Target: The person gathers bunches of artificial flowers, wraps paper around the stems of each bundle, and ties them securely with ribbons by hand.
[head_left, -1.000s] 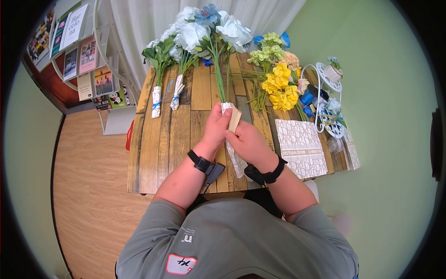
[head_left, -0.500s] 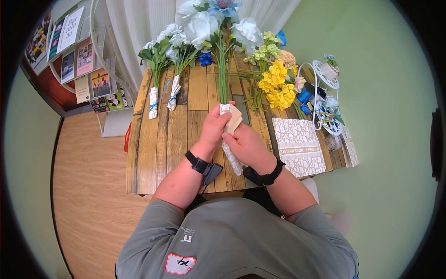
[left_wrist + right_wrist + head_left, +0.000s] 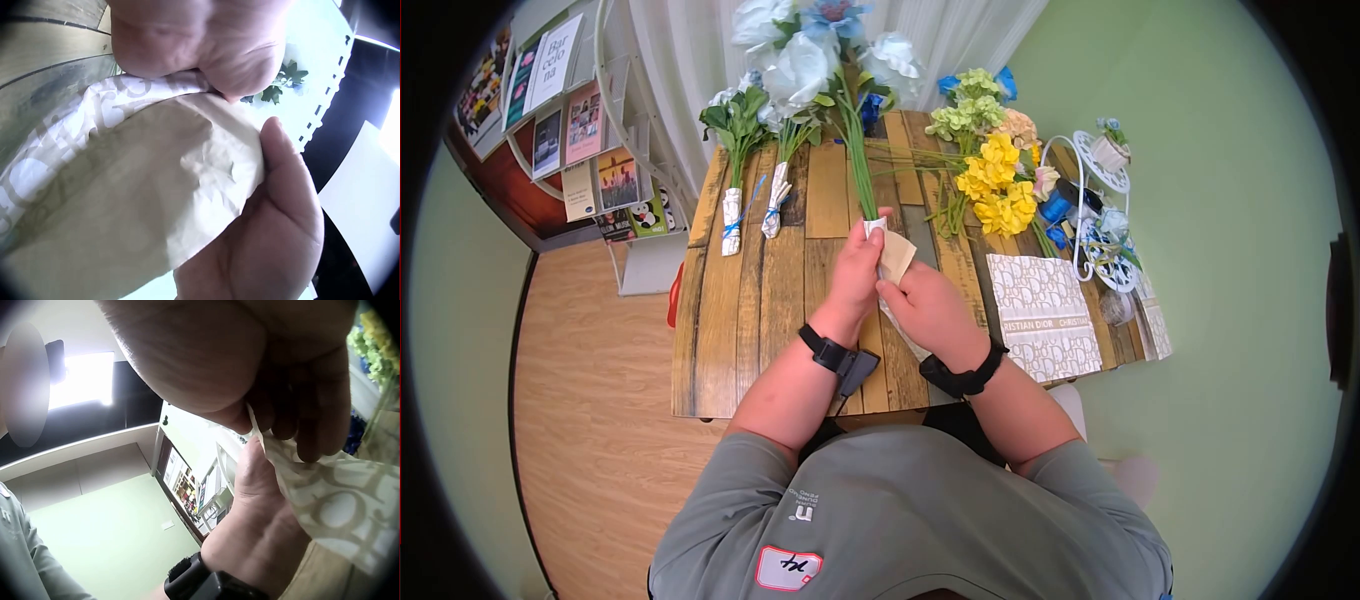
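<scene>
White and blue flowers (image 3: 805, 68) on long green stems (image 3: 858, 165) rise from a patterned paper wrap (image 3: 906, 330). The left hand (image 3: 856, 275) grips the wrapped stems near the paper's top. Just right of it, the right hand (image 3: 938, 315) pinches the paper, whose plain beige inner side (image 3: 896, 257) shows as a loose flap. In the left wrist view the beige paper (image 3: 144, 187) spreads in front of the fingers. The right wrist view has the right hand (image 3: 250, 362) with curled fingers on the patterned paper (image 3: 344, 506).
Two wrapped bouquets (image 3: 732, 215) (image 3: 776, 200) lie at the table's left. Yellow flowers (image 3: 1003, 185), a patterned sheet (image 3: 1042, 315) and a white metal stand (image 3: 1084, 215) are on the right. A magazine rack (image 3: 615, 130) stands beyond the table's left edge.
The held flowers have tilted and shifted left, after coming nearer the camera. The beige flap between the hands has opened wider, and the paper's lower end has swung right toward the right wrist.
</scene>
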`<action>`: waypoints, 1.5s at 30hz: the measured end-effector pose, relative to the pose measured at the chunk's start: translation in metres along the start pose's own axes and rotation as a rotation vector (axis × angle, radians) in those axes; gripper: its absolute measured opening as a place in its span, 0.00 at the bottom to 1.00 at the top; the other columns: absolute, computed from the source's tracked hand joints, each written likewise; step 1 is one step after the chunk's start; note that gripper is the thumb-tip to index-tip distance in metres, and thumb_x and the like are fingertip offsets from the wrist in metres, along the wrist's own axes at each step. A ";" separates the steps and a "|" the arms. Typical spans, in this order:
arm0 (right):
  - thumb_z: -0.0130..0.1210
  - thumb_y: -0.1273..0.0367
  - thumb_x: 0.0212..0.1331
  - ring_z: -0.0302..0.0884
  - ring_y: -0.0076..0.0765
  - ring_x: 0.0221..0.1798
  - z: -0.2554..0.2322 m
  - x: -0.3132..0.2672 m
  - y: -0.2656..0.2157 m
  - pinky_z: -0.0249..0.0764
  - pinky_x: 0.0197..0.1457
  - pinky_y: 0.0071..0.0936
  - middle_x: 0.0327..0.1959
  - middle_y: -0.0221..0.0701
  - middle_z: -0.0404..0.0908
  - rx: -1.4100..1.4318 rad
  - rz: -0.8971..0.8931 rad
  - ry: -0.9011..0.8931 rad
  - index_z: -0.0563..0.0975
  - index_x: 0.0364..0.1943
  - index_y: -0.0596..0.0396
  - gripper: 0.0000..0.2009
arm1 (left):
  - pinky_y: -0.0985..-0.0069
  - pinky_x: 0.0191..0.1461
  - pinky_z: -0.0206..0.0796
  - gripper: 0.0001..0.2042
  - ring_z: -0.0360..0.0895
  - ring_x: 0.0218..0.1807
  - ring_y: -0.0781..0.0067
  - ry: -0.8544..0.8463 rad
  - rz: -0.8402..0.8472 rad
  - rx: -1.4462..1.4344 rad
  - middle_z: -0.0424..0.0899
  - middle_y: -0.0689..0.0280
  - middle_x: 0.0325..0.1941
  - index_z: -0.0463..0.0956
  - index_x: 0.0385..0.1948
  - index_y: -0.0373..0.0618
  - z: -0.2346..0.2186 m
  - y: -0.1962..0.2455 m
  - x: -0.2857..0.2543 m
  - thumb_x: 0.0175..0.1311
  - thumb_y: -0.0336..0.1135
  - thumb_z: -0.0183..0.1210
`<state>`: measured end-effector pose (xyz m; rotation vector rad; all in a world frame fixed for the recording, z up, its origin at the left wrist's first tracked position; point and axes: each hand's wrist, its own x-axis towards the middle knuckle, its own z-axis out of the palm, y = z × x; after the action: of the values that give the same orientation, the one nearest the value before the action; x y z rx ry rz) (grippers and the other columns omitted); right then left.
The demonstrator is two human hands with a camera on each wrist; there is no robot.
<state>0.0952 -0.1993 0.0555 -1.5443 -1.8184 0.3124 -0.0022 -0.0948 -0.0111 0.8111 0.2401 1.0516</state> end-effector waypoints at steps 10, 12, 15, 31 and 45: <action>0.58 0.68 0.61 0.79 0.57 0.51 0.009 0.004 -0.001 0.77 0.53 0.43 0.60 0.46 0.74 -0.036 -0.125 0.088 0.82 0.43 0.63 0.12 | 0.79 0.45 0.70 0.25 0.77 0.37 0.76 -0.036 -0.151 -0.232 0.80 0.69 0.37 0.61 0.71 0.37 0.005 0.004 -0.002 0.82 0.44 0.36; 0.59 0.69 0.59 0.79 0.57 0.53 0.013 0.004 -0.003 0.77 0.56 0.42 0.64 0.47 0.72 -0.053 -0.141 0.121 0.81 0.43 0.64 0.12 | 0.79 0.46 0.71 0.25 0.78 0.38 0.75 -0.035 -0.152 -0.278 0.81 0.68 0.37 0.62 0.70 0.37 0.004 0.005 -0.003 0.82 0.44 0.36; 0.60 0.70 0.58 0.78 0.57 0.55 0.014 0.005 -0.014 0.76 0.58 0.42 0.64 0.47 0.72 -0.020 -0.107 0.117 0.81 0.40 0.65 0.11 | 0.77 0.47 0.72 0.24 0.79 0.39 0.75 -0.025 -0.176 -0.317 0.82 0.67 0.38 0.65 0.67 0.38 -0.001 0.005 -0.002 0.81 0.45 0.38; 0.61 0.71 0.55 0.72 0.57 0.61 0.007 0.005 -0.014 0.72 0.64 0.42 0.67 0.49 0.71 -0.186 -0.234 0.139 0.80 0.32 0.71 0.11 | 0.72 0.58 0.70 0.09 0.77 0.49 0.70 -0.061 -0.038 -0.269 0.79 0.62 0.47 0.69 0.49 0.46 0.000 0.005 0.000 0.77 0.39 0.51; 0.60 0.69 0.58 0.81 0.53 0.49 0.002 0.000 -0.017 0.79 0.49 0.39 0.63 0.43 0.76 -0.067 -0.075 0.165 0.81 0.41 0.63 0.11 | 0.81 0.38 0.70 0.06 0.76 0.34 0.82 0.106 0.167 -0.027 0.79 0.69 0.35 0.67 0.42 0.47 0.010 -0.002 0.004 0.75 0.34 0.55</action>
<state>0.0812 -0.2028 0.0642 -1.4963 -1.7674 0.0858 0.0065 -0.0970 -0.0046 0.7620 0.2507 1.2547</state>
